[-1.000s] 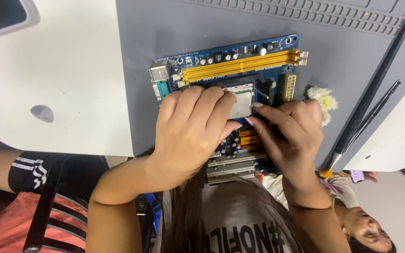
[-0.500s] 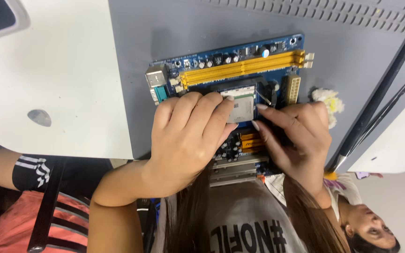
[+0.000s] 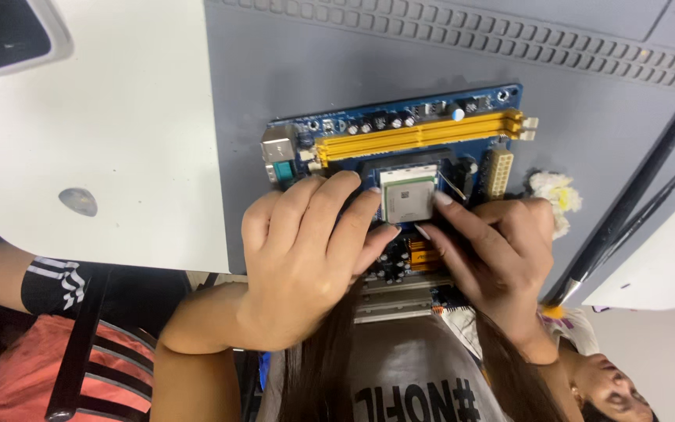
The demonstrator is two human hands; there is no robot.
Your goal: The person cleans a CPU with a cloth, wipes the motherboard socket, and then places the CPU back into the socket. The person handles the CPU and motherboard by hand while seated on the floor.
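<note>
A blue motherboard (image 3: 400,129) with two yellow memory slots lies on a grey mat (image 3: 353,70). A square processor chip (image 3: 408,195) with a silver lid sits at the socket in the board's middle. My left hand (image 3: 298,258) covers the board's lower left part, its fingertips touching the chip's left edge. My right hand (image 3: 494,250) comes in from the right, with its fingertips on the chip's right and lower edges. Together the two hands pinch the chip. The lower part of the board is hidden under my hands.
A white tabletop (image 3: 119,141) lies left of the mat. A white and yellow cloth wad (image 3: 552,191) sits right of the board, beside two black rods (image 3: 634,195) and a white panel (image 3: 666,258). Another person's arm in a black striped sleeve (image 3: 48,285) is at lower left.
My fingers have drawn back off the chip, so its silver lid now shows fully between both hands. The hands stay on the board.
</note>
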